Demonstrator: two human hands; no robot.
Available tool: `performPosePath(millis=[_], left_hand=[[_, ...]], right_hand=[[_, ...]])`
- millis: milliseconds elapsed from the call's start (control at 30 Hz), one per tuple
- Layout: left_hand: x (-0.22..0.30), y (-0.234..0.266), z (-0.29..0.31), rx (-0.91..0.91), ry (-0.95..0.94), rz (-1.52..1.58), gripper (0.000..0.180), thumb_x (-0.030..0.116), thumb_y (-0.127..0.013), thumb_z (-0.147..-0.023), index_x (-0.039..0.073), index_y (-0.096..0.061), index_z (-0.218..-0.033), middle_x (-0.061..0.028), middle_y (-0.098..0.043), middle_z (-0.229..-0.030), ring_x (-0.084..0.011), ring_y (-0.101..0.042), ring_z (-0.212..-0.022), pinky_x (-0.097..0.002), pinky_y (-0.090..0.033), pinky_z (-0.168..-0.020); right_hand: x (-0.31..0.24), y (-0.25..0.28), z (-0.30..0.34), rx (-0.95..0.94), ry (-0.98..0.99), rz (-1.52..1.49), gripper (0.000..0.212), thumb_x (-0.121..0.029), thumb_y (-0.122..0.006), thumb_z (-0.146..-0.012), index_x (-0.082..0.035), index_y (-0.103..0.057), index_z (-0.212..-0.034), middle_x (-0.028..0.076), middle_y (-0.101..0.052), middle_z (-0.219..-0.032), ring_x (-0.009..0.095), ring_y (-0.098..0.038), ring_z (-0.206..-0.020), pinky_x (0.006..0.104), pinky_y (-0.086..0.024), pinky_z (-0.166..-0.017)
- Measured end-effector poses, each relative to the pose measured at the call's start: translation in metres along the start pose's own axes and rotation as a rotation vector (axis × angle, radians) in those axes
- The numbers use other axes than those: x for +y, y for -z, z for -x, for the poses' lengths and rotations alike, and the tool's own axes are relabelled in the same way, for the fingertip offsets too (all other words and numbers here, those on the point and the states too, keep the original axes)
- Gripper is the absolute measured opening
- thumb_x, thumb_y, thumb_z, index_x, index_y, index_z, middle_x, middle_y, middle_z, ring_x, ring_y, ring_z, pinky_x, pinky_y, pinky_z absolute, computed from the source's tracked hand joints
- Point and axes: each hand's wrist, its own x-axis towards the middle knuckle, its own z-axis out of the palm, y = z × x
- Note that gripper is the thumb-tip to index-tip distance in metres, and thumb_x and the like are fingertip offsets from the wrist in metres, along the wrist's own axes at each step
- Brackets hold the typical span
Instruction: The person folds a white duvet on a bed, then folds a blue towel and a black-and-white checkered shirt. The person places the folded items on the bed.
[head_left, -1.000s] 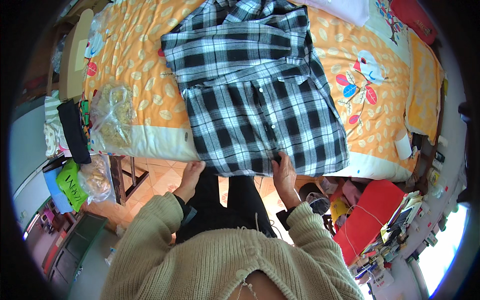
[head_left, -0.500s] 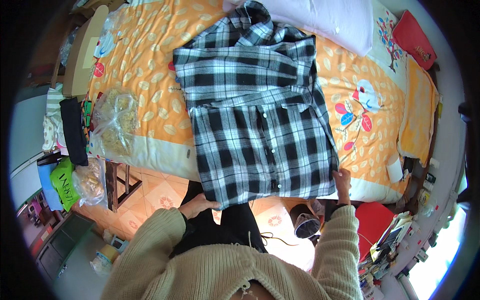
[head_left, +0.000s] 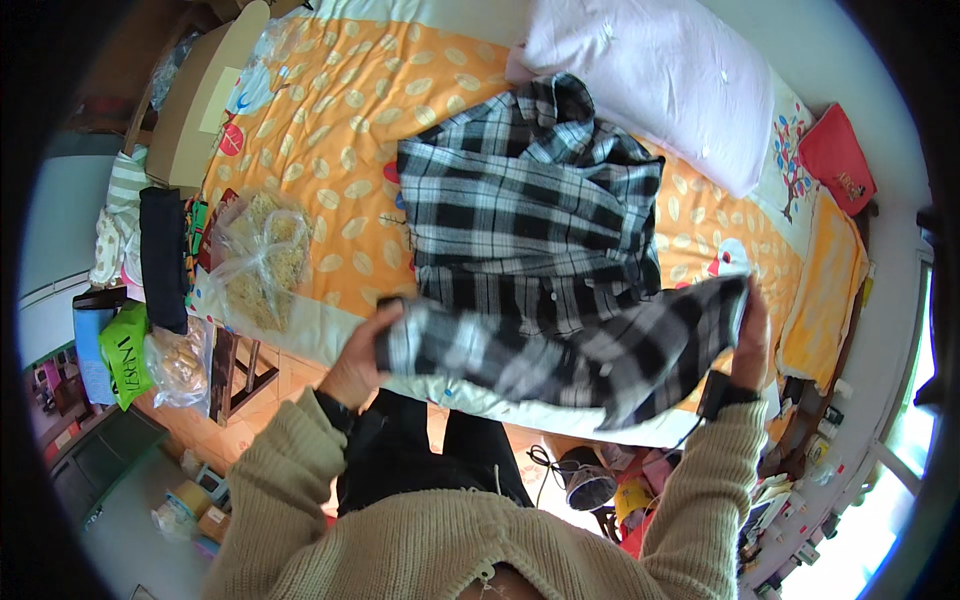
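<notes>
A black-and-white plaid shirt (head_left: 530, 220) lies on the bed with its collar at the far end and its sleeves folded across the front. Its lower part is lifted off the bed and bends upward toward me, blurred by motion. At the hem's left corner, my left hand (head_left: 362, 350) is closed on the fabric. My right hand (head_left: 753, 335) grips the opposite corner, held higher and farther to the right, with its fingers partly behind the cloth. Between the two hands the hem sags.
An orange leaf-patterned sheet (head_left: 350, 130) covers the bed. A pale pillow (head_left: 650, 80) lies beyond the shirt. A clear bag of dried stuff (head_left: 262, 255) sits left, near a cardboard box (head_left: 195, 120). Below the bed edge stands a dark bin (head_left: 588, 485).
Both hands have raised the shirt's hem from the bed edge, folding its lower part up. My right hand moved up and right, my left up and slightly left. The view shifted.
</notes>
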Motion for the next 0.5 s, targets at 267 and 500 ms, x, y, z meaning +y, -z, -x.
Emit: performPosePath(millis=[267, 500], left_hand=[[0.152, -0.002, -0.140, -0.421, -0.476, 0.273, 0.060, 0.048, -0.045, -0.097, 0.002, -0.042, -0.136, -0.0161, -0.049, -0.138, -0.0338, -0.045, -0.129, -0.0483, -0.037, -0.106], [0.118, 0.036, -0.149, 0.598, -0.551, -0.573, 0.036, 0.025, -0.061, -0.093, 0.003, -0.053, -0.119, -0.0072, -0.058, -0.117, -0.0179, -0.055, -0.108, -0.0311, -0.043, -0.093]], right_hand=[[-0.030, -0.113, -0.179, 0.154, 0.308, -0.087, 0.035, -0.030, -0.045, -0.100, -0.009, -0.040, -0.128, 0.015, -0.048, -0.135, 0.031, -0.052, -0.120, 0.0421, -0.048, -0.089], [0.082, -0.040, -0.188, 0.815, 0.418, 1.318, 0.066, -0.044, -0.061, -0.090, 0.002, -0.045, -0.133, 0.015, -0.054, -0.130, 0.029, -0.052, -0.119, 0.0382, -0.040, -0.101]])
